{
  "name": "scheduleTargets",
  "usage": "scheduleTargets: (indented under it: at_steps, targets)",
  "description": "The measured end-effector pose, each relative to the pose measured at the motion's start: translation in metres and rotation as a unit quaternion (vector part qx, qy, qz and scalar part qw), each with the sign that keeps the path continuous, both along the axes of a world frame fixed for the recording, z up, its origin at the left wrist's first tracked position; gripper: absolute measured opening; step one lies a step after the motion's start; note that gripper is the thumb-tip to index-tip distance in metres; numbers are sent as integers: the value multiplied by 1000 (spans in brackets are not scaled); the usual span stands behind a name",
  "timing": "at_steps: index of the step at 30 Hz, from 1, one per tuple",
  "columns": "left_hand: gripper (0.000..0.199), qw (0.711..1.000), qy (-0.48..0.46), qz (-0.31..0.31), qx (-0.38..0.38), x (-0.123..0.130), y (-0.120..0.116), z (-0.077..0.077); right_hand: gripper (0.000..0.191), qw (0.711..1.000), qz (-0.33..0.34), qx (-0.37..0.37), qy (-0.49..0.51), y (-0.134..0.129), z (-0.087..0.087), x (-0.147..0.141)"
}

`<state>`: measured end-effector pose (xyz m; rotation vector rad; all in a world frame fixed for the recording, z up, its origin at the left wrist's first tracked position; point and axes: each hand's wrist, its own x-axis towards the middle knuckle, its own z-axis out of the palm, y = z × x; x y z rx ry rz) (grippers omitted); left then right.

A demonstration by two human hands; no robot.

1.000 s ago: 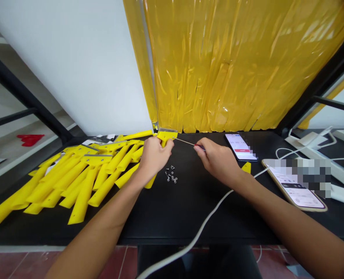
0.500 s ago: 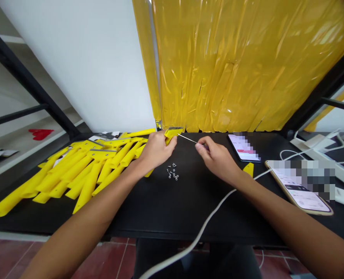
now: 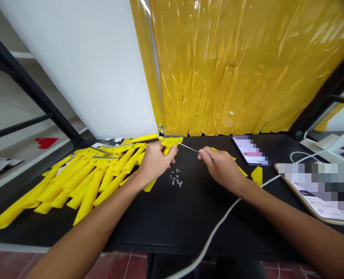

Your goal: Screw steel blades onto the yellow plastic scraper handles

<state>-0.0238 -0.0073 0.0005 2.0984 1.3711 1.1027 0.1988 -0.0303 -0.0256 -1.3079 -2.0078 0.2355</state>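
My left hand (image 3: pixel 157 161) is closed round a yellow scraper-like piece (image 3: pixel 170 142) whose handle sticks out below the palm. In my right hand (image 3: pixel 222 168) is a thin screwdriver (image 3: pixel 188 147); its handle is hidden by the fingers and its metal tip points at the side of the yellow head. Small screws and nuts (image 3: pixel 176 178) lie on the black table between the hands. Left of my left hand is a pile of similar yellow pieces (image 3: pixel 81 174), some with grey blades.
A phone (image 3: pixel 249 151) and a larger device (image 3: pixel 317 201) lie at the right. A white cable (image 3: pixel 215 232) crosses the table's front. Loose yellow parts (image 3: pixel 257 176) lie near my right wrist. Yellow plastic sheeting (image 3: pixel 226 69) hangs behind.
The yellow piece has turned so that more of its flat head and its handle show. The view has shifted slightly, and yellow parts behind my right hand have come into sight.
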Motion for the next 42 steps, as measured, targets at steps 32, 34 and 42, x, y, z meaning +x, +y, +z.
scheduleTargets:
  at_steps: [32, 34, 42]
  targets:
    - [29, 999, -37, -3, 29, -2, -2, -9, 31, 993, 43, -45, 98, -6, 5, -7]
    - [28, 998, -53, -18, 19, -1, -3, -8, 35, 964, 73, -161, 198, -4, 7, -6]
    - [28, 998, -46, -37, 15, -2, -1, -7, 30, 953, 110, -192, 208, -3, 6, -4]
